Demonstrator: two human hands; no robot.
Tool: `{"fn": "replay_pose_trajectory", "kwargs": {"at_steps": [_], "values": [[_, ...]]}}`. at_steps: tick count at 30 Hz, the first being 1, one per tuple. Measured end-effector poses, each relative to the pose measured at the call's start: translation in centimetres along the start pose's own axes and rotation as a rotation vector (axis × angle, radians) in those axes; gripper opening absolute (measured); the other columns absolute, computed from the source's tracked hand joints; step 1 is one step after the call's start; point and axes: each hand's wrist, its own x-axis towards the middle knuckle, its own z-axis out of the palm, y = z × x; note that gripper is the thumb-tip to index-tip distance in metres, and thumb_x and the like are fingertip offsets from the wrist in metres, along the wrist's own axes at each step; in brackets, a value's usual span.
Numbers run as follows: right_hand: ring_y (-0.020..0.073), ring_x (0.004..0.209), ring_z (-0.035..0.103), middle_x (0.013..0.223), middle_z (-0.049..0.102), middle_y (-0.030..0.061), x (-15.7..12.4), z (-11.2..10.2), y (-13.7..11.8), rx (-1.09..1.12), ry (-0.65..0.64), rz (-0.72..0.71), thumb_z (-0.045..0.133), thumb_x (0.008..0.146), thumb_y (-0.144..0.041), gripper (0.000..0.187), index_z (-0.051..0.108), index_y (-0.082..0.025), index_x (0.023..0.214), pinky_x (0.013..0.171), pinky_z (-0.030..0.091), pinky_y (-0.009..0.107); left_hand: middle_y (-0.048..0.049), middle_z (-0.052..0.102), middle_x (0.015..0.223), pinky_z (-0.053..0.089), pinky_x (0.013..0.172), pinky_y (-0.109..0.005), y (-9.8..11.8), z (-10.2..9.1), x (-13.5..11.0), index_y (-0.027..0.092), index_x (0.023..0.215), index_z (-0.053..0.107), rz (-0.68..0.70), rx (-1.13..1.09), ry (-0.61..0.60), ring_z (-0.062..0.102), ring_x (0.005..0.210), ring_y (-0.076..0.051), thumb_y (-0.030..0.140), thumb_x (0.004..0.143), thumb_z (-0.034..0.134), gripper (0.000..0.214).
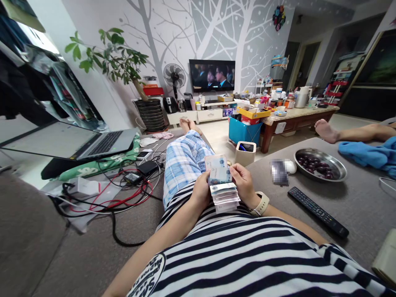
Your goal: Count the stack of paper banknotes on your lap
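Observation:
I am lying back on a grey sofa with my legs in blue plaid trousers stretched out. Both hands hold a thick stack of banknotes over my striped shirt. My left hand grips the stack's left side, fingers closed around it. My right hand, with a pale watch at the wrist, pinches the top note, which stands lifted and bent upward.
A black remote control and a metal bowl of dark fruit lie on the sofa to my right. An open laptop and tangled cables sit to my left. Another person's bare leg rests at the far right. A television plays ahead.

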Motion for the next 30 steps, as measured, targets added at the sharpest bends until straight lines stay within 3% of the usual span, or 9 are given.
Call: {"fn": "replay_pose_trajectory", "kwargs": {"at_steps": [6, 10, 15, 21, 26, 30], "values": [[0.0132, 0.055, 0.039, 0.058, 0.046, -0.0038, -0.1, 0.1, 0.0, 0.051, 0.006, 0.002, 0.06, 0.091, -0.054, 0.039, 0.057, -0.022, 0.069, 0.054, 0.031, 0.028, -0.0093, 0.077, 0.078, 0.057, 0.082, -0.04, -0.2, 0.0, 0.2, 0.017, 0.074, 0.07, -0.031, -0.032, -0.002, 0.072, 0.095, -0.033, 0.032, 0.067, 0.072, 0.016], [0.0132, 0.048, 0.042, 0.053, 0.053, -0.0021, -0.1, 0.2, 0.3, 0.142, -0.059, 0.051, 0.052, 0.094, -0.061, 0.047, 0.058, -0.022, 0.069, 0.05, 0.032, 0.029, -0.0096, 0.077, 0.077, 0.057, 0.084, -0.042, -0.4, 0.0, 0.4, 0.016, 0.075, 0.07, -0.035, -0.052, 0.045, 0.073, 0.094, -0.032, 0.032, 0.071, 0.07, 0.016], [0.0136, 0.052, 0.047, 0.053, 0.054, -0.0027, 0.1, 0.1, 0.8, 0.036, 0.016, 0.049, 0.062, 0.089, -0.06, 0.046, 0.054, -0.022, 0.064, 0.057, 0.038, 0.029, -0.0051, 0.072, 0.065, 0.056, 0.074, -0.036, -0.3, -0.1, 0.2, 0.014, 0.075, 0.071, -0.012, -0.029, 0.052, 0.071, 0.073, -0.025, 0.031, 0.068, 0.074, 0.019], [0.013, 0.056, 0.042, 0.06, 0.047, -0.0046, 0.3, -0.1, 1.4, -0.026, 0.038, 0.1, 0.065, 0.085, -0.056, 0.041, 0.052, -0.022, 0.067, 0.055, 0.034, 0.028, 0.0019, 0.061, 0.054, 0.049, 0.061, -0.027, 0.1, -0.3, -0.4, 0.016, 0.065, 0.063, -0.033, -0.023, -0.027, 0.057, 0.052, -0.013, 0.028, 0.057, 0.084, 0.025], [0.0136, 0.057, 0.04, 0.059, 0.045, -0.0046, 0.2, -0.1, 1.4, -0.082, 0.047, 0.111, 0.062, 0.086, -0.05, 0.036, 0.05, -0.022, 0.065, 0.056, 0.034, 0.028, -0.0007, 0.066, 0.06, 0.049, 0.061, -0.027, -0.4, -0.6, 0.0, 0.015, 0.073, 0.066, -0.065, -0.019, -0.029, 0.061, 0.056, -0.015, 0.026, 0.06, 0.083, 0.024], [0.0149, 0.058, 0.044, 0.059, 0.049, -0.0032, 0.1, -0.1, 0.8, -0.095, 0.05, 0.073, 0.057, 0.09, -0.047, 0.036, 0.051, -0.022, 0.065, 0.058, 0.035, 0.029, -0.0059, 0.073, 0.07, 0.055, 0.069, -0.031, -0.8, -0.7, 0.6, 0.014, 0.079, 0.07, -0.052, -0.051, 0.044, 0.069, 0.068, -0.021, 0.031, 0.072, 0.074, 0.019]]}}
